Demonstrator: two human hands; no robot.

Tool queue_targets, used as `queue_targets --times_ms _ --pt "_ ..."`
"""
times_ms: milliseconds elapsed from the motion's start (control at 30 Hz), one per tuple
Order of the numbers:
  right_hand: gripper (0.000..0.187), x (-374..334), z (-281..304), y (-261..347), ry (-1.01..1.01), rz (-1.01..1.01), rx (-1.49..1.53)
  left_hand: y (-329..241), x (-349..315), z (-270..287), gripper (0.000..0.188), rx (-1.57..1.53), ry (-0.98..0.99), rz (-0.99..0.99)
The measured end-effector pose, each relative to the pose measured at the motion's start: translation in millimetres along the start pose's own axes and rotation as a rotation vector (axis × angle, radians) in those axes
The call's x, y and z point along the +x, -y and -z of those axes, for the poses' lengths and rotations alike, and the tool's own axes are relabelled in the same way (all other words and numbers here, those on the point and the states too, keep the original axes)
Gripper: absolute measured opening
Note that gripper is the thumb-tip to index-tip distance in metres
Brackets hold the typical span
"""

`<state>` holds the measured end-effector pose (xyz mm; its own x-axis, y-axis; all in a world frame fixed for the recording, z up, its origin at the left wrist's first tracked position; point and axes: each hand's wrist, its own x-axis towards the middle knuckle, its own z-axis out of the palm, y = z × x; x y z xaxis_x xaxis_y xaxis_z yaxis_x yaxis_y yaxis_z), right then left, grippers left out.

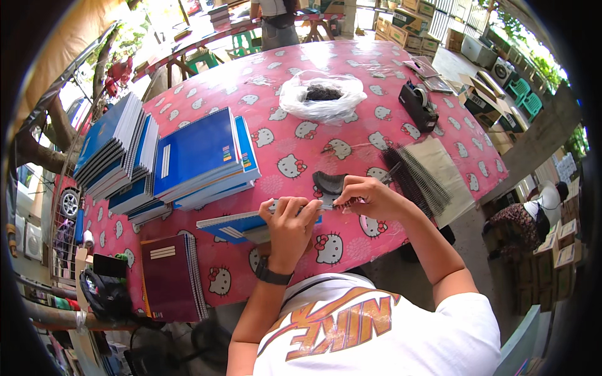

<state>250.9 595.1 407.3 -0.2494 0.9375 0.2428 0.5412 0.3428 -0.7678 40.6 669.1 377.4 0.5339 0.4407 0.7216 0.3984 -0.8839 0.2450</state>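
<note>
A blue notebook (231,229) stands on its long edge near the front of the table, its white page edges upward. My left hand (290,227), wearing a dark wristband, is closed on its upper edge near the right end. At that end my right hand (371,199) pinches a thin black spiral binding coil (355,201); the fingers partly hide it. A black curved piece (328,183) lies just beyond my hands. Right of them, many loose black coils (419,182) lie together, partly on a beige sheet (446,172).
Stacks of blue notebooks (195,153) stand at the left, with maroon notebooks (168,276) nearer me. A clear plastic bag (295,100) with dark contents and a black tape dispenser (417,108) sit farther back on the pink table (351,141). People and cardboard boxes are beyond it.
</note>
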Motion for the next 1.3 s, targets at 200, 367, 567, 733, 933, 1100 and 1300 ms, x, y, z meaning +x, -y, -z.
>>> queue_targets --times_ms 200,367,567,733,933,1100,1300 --pt "0.031 0 0 5 0.002 0.094 -0.137 -3 3 1 0.015 -0.034 0.017 0.050" --pt "0.023 -2 -8 7 -0.140 0.035 -0.137 -5 4 -2 0.017 -0.072 0.039 0.121" --pt "0.024 8 -5 9 -0.074 0.027 -0.136 -8 3 -4 0.017 -0.081 -0.005 0.181" --pt "0.026 6 -7 3 -0.117 0.107 -0.150 -8 1 -9 0.016 -0.104 -0.093 0.106" --pt "0.031 6 0 7 0.048 -0.024 -0.039 -8 0 -9 0.017 -0.176 -0.079 0.108" --pt "0.031 8 -3 19 -0.121 -0.025 -0.110 -16 7 4 0.022 -0.193 0.018 0.205" --pt "0.024 3 -4 14 0.089 -0.386 0.299 -13 9 8 0.021 -0.146 0.179 0.087"
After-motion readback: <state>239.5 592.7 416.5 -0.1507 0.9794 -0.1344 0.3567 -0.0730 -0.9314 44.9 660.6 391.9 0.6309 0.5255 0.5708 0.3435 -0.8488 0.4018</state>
